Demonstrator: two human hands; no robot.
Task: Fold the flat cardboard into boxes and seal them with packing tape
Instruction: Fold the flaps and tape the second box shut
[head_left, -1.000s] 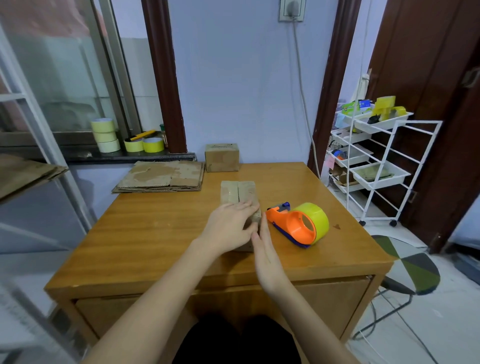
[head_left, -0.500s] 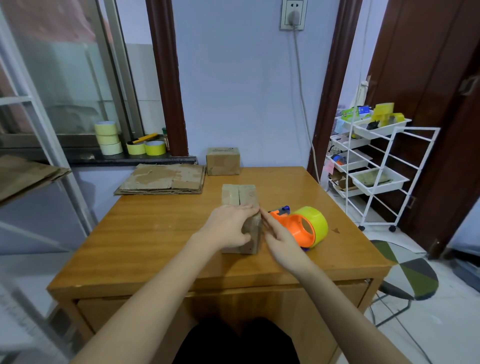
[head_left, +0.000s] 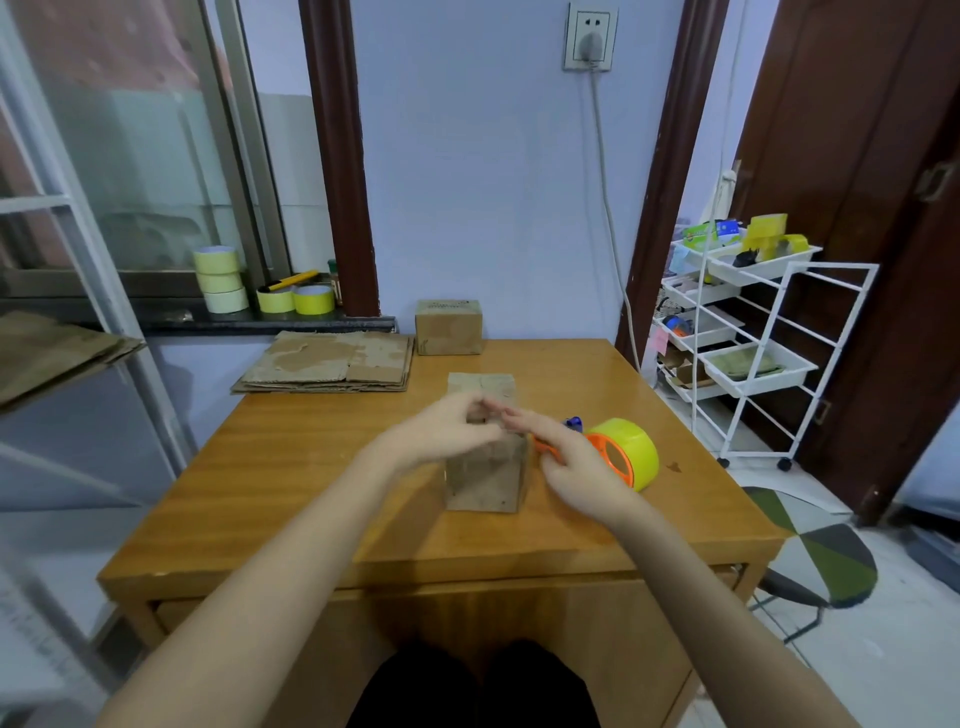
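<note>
Cardboard box (head_left: 485, 478) upright on wooden table (head_left: 291, 467), lilac wall (head_left: 493, 182), window (head_left: 130, 156) left

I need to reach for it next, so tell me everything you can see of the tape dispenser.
The tape dispenser has an orange plastic body, a blue part at its far end and a roll of yellow tape. It lies on the wooden table, right of the small cardboard box. The right hand covers its near-left part; contact cannot be told.
</note>
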